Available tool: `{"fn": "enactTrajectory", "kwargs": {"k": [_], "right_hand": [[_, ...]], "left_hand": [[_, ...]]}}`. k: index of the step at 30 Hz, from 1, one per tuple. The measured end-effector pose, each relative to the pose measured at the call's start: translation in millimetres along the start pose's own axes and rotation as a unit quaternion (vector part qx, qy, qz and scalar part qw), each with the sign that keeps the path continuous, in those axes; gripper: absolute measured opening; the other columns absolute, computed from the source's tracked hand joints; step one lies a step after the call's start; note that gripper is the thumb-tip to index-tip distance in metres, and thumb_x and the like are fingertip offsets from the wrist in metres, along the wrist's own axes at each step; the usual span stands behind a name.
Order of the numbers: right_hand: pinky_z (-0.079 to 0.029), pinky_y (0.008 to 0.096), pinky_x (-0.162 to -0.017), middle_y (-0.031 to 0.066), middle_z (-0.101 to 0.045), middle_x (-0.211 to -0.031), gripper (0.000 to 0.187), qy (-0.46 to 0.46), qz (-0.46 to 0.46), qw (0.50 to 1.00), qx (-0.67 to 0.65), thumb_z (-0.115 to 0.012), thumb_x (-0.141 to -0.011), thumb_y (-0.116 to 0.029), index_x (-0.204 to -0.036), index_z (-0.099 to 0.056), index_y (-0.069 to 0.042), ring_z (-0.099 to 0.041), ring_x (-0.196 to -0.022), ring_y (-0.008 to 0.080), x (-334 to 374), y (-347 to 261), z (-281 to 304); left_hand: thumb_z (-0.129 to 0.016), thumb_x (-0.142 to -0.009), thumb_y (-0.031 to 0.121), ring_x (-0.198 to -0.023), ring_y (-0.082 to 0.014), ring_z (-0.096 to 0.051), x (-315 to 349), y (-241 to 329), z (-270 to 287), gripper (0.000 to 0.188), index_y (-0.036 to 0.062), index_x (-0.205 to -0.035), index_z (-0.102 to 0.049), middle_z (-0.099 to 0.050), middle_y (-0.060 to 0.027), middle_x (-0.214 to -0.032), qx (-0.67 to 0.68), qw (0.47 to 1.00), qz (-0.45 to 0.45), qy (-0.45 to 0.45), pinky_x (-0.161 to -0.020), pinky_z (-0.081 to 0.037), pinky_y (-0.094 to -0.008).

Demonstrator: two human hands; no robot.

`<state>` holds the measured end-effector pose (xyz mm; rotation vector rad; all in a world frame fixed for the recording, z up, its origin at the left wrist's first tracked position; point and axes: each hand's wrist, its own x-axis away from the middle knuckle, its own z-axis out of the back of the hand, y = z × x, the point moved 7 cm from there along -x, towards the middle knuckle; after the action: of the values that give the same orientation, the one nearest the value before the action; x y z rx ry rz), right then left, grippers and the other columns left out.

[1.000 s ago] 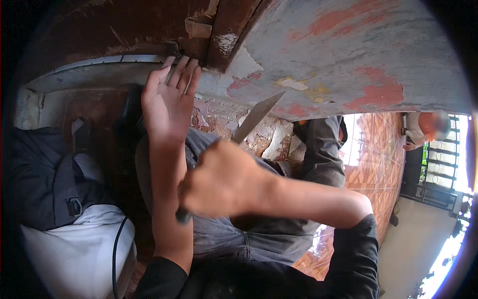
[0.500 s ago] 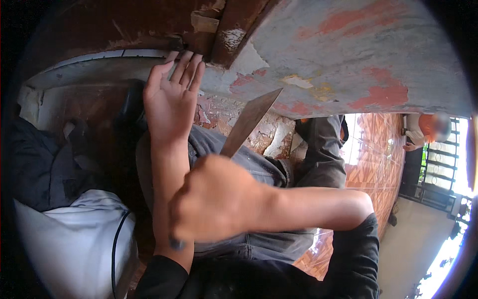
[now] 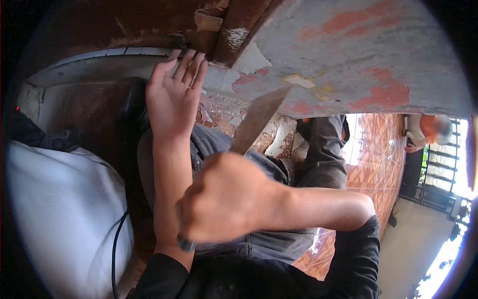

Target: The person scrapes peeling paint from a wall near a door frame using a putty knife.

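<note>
My right hand [image 3: 231,199] is closed in a fist around the dark handle of a paint scraper [image 3: 261,119]. The handle's butt pokes out below the fist, and the flat, flaring metal blade slants up and right toward the wall. Beyond the fist my left hand [image 3: 174,107] is open, palm facing me. Its fingers stretch up to the lower edge of the brown wooden frame [image 3: 230,42], the tips partly hidden there. The blade overlaps the grey wall [image 3: 318,60] with its pink and yellow patches; I cannot tell whether it touches.
Peeling paint covers a low surface [image 3: 274,132] behind the blade. My legs in grey trousers [image 3: 318,159] are bent below the wall. White cloth [image 3: 64,199] and a black cable [image 3: 118,244] fill the left. Far right, a person [image 3: 428,132] is by a barred gate [image 3: 440,164] on tiled floor [image 3: 373,179].
My right fist and the scraper have shifted slightly right, and the blade is blurred. My left hand has hardly moved. The white cloth at left has risen and covers more of the dark cloth.
</note>
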<state>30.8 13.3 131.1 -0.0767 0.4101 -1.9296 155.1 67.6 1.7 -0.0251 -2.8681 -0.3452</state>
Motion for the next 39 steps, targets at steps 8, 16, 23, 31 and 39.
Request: {"fn": "enactTrajectory", "kwargs": {"k": [8,16,23,31,39], "right_hand": [[-0.046,0.0347,-0.042,0.0035,-0.058,-0.052,0.010,-0.028,-0.074,0.989,0.122,-0.065,-0.058,-0.024,-0.055,-0.061,-0.016,-0.061,-0.049,0.0227,18.7,73.9,-26.2],[-0.042,0.0328,-0.037,0.0011,-0.051,-0.046,0.012,0.056,0.038,0.998,-0.013,-0.064,-0.054,-0.025,-0.051,-0.057,-0.016,-0.057,-0.045,0.0188,5.4,0.2,1.9],[-0.044,0.0323,-0.038,0.0035,-0.055,-0.048,0.013,0.034,0.015,0.997,0.060,-0.064,-0.056,-0.022,-0.051,-0.057,-0.012,-0.059,-0.047,0.0201,5.0,32.4,-8.9],[-0.045,0.0322,-0.040,0.0023,-0.054,-0.047,0.014,0.043,0.018,0.996,0.077,-0.064,-0.057,-0.020,-0.049,-0.055,-0.013,-0.060,-0.046,0.0206,0.5,54.1,-8.8],[-0.042,0.0315,-0.038,0.0006,-0.052,-0.045,0.014,0.035,0.013,0.999,0.003,-0.063,-0.059,-0.022,-0.051,-0.056,-0.014,-0.057,-0.043,0.0195,2.1,-6.3,-10.9]], "left_hand": [[-0.057,-0.086,0.013,-0.125,-0.0349,-0.043,-5.5,-2.9,-1.4,0.060,-0.0061,-0.136,-0.031,-0.041,-0.0242,-0.132,-0.046,0.999,-0.009,-0.003,-0.110,-0.036,-0.0440],[-0.052,-0.090,0.006,-0.134,-0.0353,-0.033,1.3,1.0,1.5,0.060,-0.0019,-0.143,-0.024,-0.033,-0.0235,-0.141,0.034,0.999,0.014,-0.002,-0.113,-0.032,-0.0470],[-0.058,-0.085,0.011,-0.122,-0.0338,-0.047,-3.1,-3.2,-0.3,0.049,-0.0054,-0.127,-0.040,-0.045,-0.0240,-0.127,-0.029,0.999,-0.005,0.017,-0.107,-0.039,-0.0441],[-0.057,-0.085,0.013,-0.121,-0.0340,-0.047,2.6,0.7,0.2,0.053,-0.0077,-0.129,-0.037,-0.044,-0.0244,-0.127,-0.035,0.999,-0.012,0.038,-0.109,-0.038,-0.0442],[-0.059,-0.086,0.014,-0.125,-0.0315,-0.044,-1.0,-1.5,1.3,0.060,-0.0065,-0.135,-0.032,-0.041,-0.0228,-0.131,-0.038,0.999,-0.007,-0.008,-0.109,-0.037,-0.0431]]}}
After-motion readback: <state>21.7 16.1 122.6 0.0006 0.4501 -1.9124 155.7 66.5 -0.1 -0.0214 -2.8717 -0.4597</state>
